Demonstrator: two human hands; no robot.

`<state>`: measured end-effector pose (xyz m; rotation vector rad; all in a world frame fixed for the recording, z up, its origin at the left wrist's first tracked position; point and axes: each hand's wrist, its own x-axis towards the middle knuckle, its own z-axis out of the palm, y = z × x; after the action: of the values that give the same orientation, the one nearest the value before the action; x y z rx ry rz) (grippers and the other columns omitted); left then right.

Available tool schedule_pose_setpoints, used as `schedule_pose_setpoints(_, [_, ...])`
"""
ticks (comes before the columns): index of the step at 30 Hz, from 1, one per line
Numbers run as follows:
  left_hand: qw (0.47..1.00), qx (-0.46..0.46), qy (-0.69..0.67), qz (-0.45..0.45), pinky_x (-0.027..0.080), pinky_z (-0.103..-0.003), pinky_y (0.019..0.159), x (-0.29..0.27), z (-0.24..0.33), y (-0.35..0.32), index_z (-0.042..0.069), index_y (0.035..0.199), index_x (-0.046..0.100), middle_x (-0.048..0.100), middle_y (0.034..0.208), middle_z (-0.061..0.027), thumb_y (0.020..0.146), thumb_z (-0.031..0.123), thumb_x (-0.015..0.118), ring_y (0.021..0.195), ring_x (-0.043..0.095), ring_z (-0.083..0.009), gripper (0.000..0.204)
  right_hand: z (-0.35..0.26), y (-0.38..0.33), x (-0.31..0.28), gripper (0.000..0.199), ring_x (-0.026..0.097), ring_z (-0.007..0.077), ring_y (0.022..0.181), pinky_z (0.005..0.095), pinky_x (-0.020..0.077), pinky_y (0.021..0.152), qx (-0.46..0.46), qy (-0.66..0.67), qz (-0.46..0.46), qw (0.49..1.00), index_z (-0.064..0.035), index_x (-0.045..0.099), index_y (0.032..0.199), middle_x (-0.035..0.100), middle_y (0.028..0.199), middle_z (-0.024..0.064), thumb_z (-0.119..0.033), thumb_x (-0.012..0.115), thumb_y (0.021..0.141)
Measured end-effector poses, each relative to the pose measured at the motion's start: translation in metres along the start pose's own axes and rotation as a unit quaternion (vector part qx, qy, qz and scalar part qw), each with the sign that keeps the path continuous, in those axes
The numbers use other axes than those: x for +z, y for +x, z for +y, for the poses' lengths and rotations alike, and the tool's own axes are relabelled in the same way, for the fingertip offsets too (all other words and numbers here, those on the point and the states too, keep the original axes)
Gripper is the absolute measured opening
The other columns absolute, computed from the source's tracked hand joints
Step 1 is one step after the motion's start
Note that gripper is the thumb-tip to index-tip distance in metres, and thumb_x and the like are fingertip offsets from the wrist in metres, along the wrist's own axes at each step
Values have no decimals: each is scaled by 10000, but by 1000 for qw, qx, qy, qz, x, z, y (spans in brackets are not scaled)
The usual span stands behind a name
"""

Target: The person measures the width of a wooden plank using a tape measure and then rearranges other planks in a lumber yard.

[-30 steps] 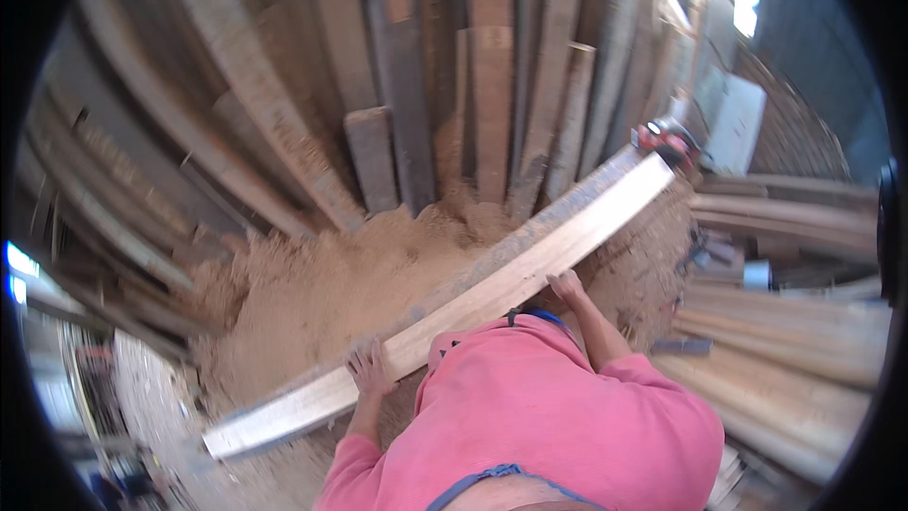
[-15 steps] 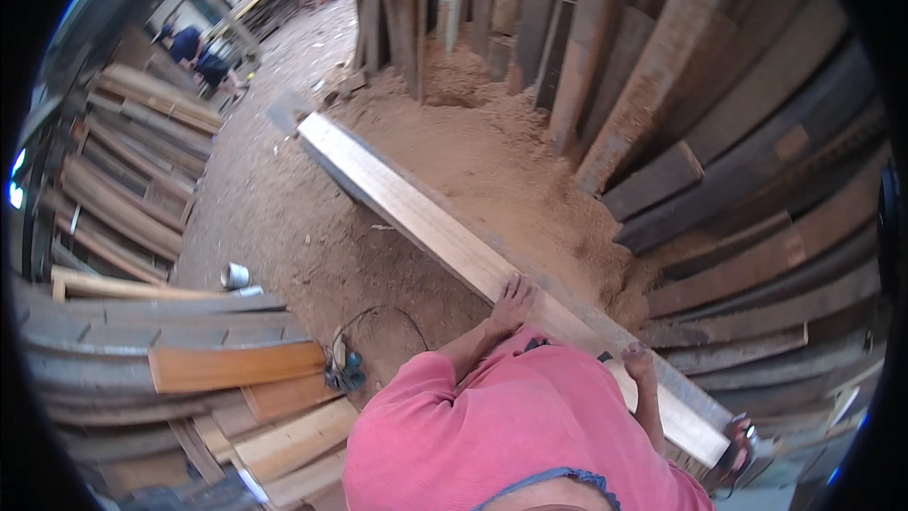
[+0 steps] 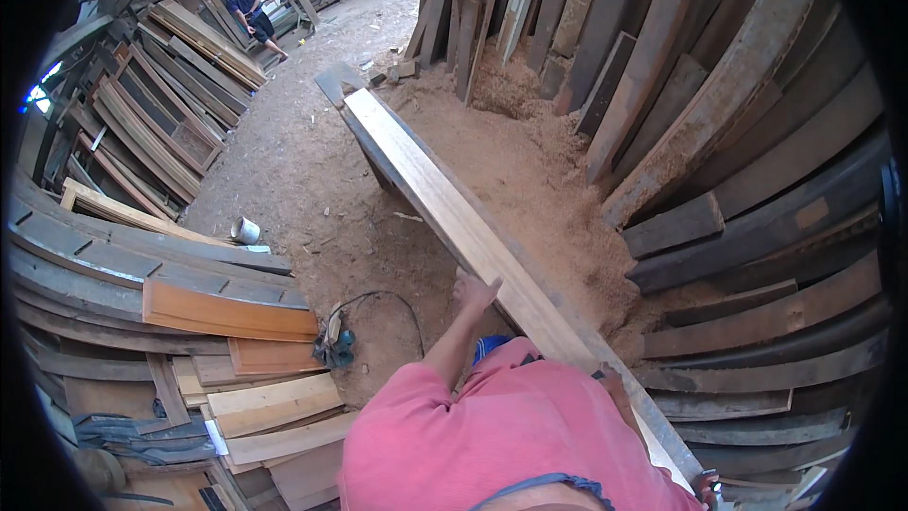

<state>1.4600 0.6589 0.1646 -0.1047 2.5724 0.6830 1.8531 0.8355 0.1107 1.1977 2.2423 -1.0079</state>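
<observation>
A long pale wooden plank [image 3: 454,213] lies slantwise on a narrow dark bench [image 3: 333,85], running from the upper left to the lower right beside my body. My left hand [image 3: 476,291] is at the plank's near edge, fingers apart, holding nothing; one digit reaches toward the wood. My right hand [image 3: 613,380] is low over the plank close to my pink shirt, its fingers too indistinct to make out. At the plank's lower right end sits a partly visible reddish power tool [image 3: 706,484].
Boards [image 3: 662,85] lean along the right and back. More planks [image 3: 274,407] are stacked at left, by a corded power tool [image 3: 334,345] on the ground. A white bucket [image 3: 245,230] lies farther off. Sawdust [image 3: 511,170] covers the floor. Another person [image 3: 248,14] stands far back left.
My left hand has come off the plank's top and moved left to its near edge. My right hand has shifted lower and closer to my body. The view has turned slightly.
</observation>
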Motion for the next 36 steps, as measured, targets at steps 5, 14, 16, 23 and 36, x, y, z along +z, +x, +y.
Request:
schedule_pose_setpoints(5, [993,-119,-11,-22,255,-589,1162,41,87,48,155,1604,-43,83,1597,-342,643,698,805,1475,178,-472,1392,34,12,18,869,513,456,1273,517,393,1096,-59,13,20,998,-29,449,1432,540,1380,273,-480,728,744])
schedule_pose_setpoints(14, [977,-167,130,38,353,-586,1031,54,86,54,219,1601,-120,47,1583,-372,609,700,823,1413,246,-461,1451,22,6,28,643,542,484,1204,566,426,1043,-45,-57,64,995,-68,523,1342,575,1324,247,-373,647,790])
schedule_pose_setpoints(16, [977,-163,129,44,370,-583,1013,55,95,50,213,1599,-126,44,1572,-388,609,694,826,1391,267,-462,1456,27,7,28,615,550,488,1191,571,437,1026,-24,-52,82,995,-70,541,1311,591,1295,251,-369,649,785])
schedule_pose_setpoints(23, [991,-125,40,16,287,-681,1050,47,51,65,168,1582,-149,100,1509,-426,648,655,828,1397,221,-518,1437,-2,-7,1,683,558,453,1219,578,396,1056,-3,-96,-18,995,-28,547,1308,604,1278,276,-470,634,795])
schedule_pose_setpoints(36, [968,-11,-248,-19,237,-554,1178,15,16,48,169,1565,-95,114,1547,-349,728,381,869,1444,189,-475,1294,-45,-50,-36,847,588,429,1188,501,482,995,30,-22,-44,998,21,567,1286,622,1267,266,-495,801,656])
